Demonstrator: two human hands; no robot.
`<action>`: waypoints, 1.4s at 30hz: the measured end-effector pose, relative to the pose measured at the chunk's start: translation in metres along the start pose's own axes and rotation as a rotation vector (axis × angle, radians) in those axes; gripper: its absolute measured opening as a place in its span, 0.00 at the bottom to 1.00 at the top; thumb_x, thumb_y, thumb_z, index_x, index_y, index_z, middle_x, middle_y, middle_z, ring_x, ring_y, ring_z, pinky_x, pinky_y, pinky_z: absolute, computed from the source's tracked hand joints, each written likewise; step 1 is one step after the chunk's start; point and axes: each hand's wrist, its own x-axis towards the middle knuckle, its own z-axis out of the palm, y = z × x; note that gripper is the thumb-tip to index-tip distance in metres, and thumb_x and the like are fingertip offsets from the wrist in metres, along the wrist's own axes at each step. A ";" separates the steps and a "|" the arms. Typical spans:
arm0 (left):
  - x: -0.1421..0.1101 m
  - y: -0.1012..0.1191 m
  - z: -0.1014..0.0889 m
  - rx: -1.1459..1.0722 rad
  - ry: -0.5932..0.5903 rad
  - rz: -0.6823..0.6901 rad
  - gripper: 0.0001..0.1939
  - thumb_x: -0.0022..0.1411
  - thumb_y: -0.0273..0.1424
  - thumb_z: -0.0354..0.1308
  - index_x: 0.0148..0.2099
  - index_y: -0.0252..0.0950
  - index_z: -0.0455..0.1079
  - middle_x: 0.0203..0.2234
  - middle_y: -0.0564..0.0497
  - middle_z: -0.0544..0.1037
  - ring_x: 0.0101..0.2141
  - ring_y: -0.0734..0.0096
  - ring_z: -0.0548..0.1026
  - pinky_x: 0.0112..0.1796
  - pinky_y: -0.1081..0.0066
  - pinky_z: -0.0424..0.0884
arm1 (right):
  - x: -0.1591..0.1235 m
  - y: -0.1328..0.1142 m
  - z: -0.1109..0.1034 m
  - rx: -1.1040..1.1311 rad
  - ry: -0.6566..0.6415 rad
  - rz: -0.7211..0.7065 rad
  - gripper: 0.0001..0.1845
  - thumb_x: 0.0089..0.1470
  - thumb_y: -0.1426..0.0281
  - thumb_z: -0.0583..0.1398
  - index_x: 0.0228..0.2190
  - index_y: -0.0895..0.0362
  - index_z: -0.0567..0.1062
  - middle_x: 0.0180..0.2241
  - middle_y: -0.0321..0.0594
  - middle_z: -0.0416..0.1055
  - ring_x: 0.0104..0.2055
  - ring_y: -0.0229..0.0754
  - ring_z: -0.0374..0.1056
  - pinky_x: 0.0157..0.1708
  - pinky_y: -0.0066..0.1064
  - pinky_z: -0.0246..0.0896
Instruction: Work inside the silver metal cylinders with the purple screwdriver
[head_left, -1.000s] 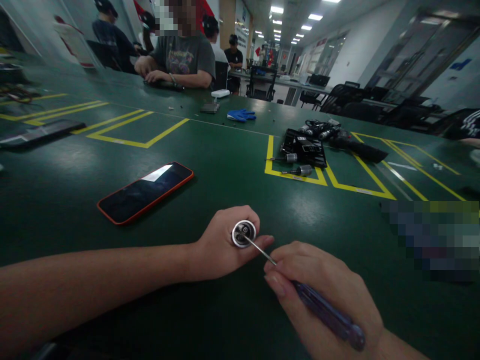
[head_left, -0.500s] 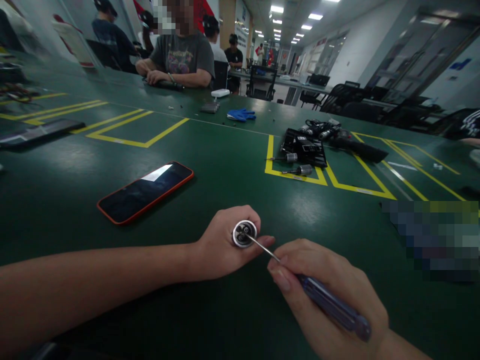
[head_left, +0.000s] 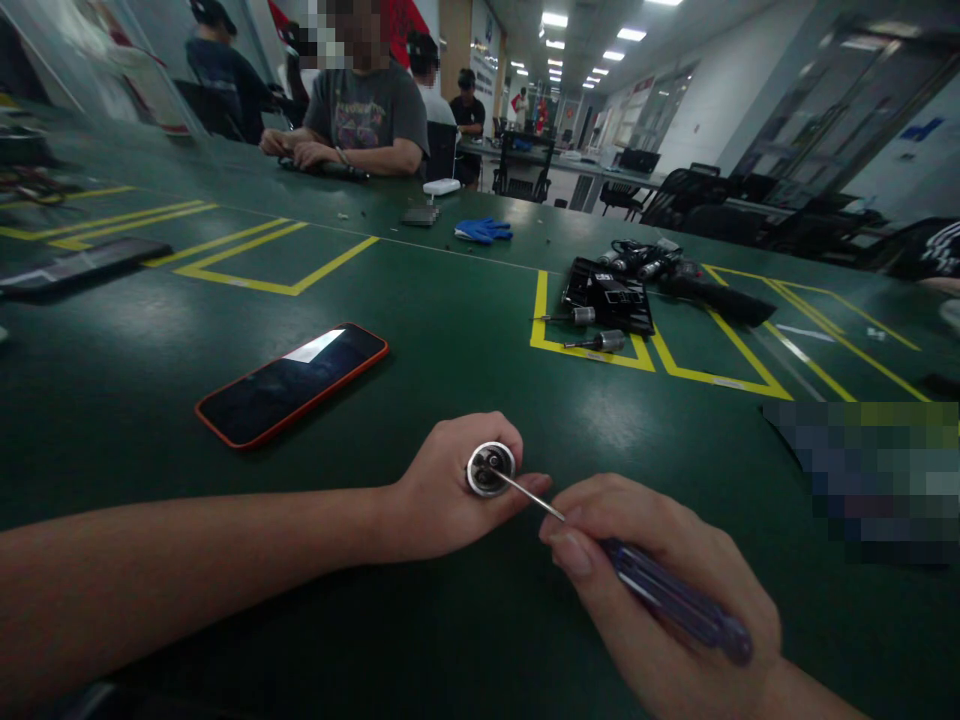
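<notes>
My left hand (head_left: 450, 490) is wrapped round a round metal cylinder (head_left: 481, 478), its open end turned up toward me. Dark inner parts show inside the silver rim; the rest of the cylinder is hidden by my fingers. In my right hand (head_left: 675, 570) is a screwdriver (head_left: 667, 600) with a translucent purple handle. Its thin shaft slants up and left, and the tip is inside the cylinder's open end. Whether the tip sits on a screw I cannot tell.
A phone in an orange case (head_left: 292, 385) lies to the left. Beyond, on the green table (head_left: 420, 300), are two metal parts with thin shafts (head_left: 604, 341), black packets (head_left: 607, 295), cables (head_left: 645, 257) and a blue glove (head_left: 484, 231). A person (head_left: 367, 120) sits across.
My right hand and the screwdriver handle have shifted slightly right, the tip staying in the cylinder. My left hand is nearly still. Across the table, one of the person's hands has moved left.
</notes>
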 end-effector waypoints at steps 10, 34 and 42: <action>0.000 0.000 0.001 -0.022 -0.004 0.003 0.11 0.54 0.29 0.61 0.25 0.33 0.61 0.19 0.56 0.66 0.20 0.80 0.63 0.22 0.78 0.60 | -0.001 -0.003 0.001 -0.022 -0.008 0.024 0.06 0.49 0.81 0.58 0.29 0.59 0.71 0.23 0.39 0.75 0.26 0.36 0.72 0.28 0.25 0.68; 0.000 0.004 0.000 -0.035 0.012 0.020 0.09 0.53 0.29 0.59 0.25 0.33 0.62 0.19 0.56 0.67 0.20 0.79 0.64 0.22 0.78 0.60 | -0.002 -0.002 -0.005 -0.089 0.043 0.077 0.08 0.49 0.80 0.59 0.31 0.56 0.69 0.25 0.32 0.72 0.26 0.32 0.70 0.28 0.24 0.64; -0.002 0.002 -0.002 -0.037 0.003 0.006 0.10 0.53 0.29 0.61 0.26 0.33 0.61 0.20 0.56 0.66 0.20 0.80 0.64 0.21 0.78 0.60 | -0.001 -0.006 -0.007 -0.168 0.088 0.097 0.06 0.50 0.77 0.59 0.27 0.55 0.69 0.21 0.33 0.70 0.22 0.34 0.68 0.21 0.26 0.61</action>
